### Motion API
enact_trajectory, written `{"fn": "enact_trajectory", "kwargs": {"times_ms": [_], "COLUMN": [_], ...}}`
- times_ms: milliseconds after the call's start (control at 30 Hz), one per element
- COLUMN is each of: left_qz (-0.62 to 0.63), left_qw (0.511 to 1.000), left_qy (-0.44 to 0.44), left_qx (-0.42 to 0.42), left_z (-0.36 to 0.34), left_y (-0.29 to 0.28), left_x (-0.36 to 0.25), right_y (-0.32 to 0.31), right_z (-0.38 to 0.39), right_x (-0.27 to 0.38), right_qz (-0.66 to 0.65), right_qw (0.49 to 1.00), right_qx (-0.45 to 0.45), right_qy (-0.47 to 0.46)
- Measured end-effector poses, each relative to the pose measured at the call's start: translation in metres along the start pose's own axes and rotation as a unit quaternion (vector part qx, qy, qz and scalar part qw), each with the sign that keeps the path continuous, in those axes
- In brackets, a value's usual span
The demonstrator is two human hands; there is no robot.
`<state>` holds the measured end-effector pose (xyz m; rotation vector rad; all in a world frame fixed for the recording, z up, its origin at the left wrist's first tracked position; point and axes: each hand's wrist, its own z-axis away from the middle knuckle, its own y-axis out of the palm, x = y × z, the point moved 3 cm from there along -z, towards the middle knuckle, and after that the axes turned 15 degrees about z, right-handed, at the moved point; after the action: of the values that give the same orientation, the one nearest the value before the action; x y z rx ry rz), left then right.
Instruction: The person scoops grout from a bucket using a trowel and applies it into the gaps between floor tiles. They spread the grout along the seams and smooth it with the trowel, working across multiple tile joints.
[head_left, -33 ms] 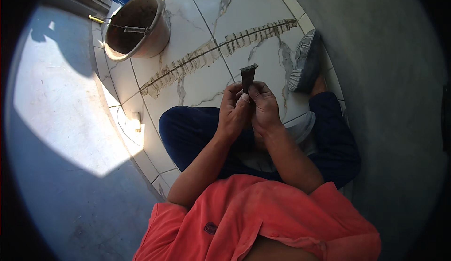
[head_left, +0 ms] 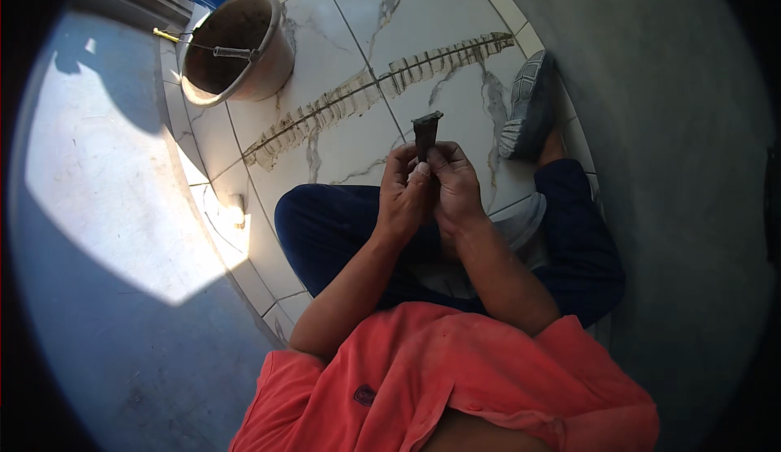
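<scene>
Left hand and right hand: fingers pinch the dark flat tool above the tiled floor, inside its right edge. Grip low; leave the crusted end exposed.

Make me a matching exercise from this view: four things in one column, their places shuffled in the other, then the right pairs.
Things
1. Dark flat tool
2. Bucket
3. Shoe
4. Smeared dark line

Places
A. Near the right edge of the white tiles
B. Held between the left hand and the right hand
C. Running diagonally across the tiles, beyond the hands
D. At the upper left, a handle across its mouth

Right pairs
1-B, 2-D, 3-A, 4-C
</scene>
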<state>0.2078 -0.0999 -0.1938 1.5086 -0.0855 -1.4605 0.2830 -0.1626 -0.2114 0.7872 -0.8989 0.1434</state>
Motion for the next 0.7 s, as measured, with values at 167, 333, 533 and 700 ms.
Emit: {"fn": "enact_trajectory", "kwargs": {"times_ms": [167,333,533,700], "left_qz": [0.009,0.024,-0.554,-0.742], "left_qw": [0.997,0.995,0.825,0.665], "left_qy": [0.074,0.057,0.097,-0.018], "left_qx": [0.001,-0.073,0.058,0.081], "left_z": [-0.006,-0.030,-0.114,-0.165], "left_y": [-0.002,-0.017,-0.068,-0.106], "left_x": [0.018,-0.012,-0.078,-0.066], "right_y": [-0.007,-0.017,-0.155,-0.257], "right_z": [-0.003,-0.007,-0.016,-0.020], "right_x": [-0.005,0.014,0.126,0.143], "right_qz": [-0.030,0.157,0.621,0.789], "right_qw": [0.999,0.983,0.713,0.498], "right_qx": [0.001,-0.077,-0.252,-0.295], "right_qy": [-0.011,0.058,-0.206,-0.209]}}
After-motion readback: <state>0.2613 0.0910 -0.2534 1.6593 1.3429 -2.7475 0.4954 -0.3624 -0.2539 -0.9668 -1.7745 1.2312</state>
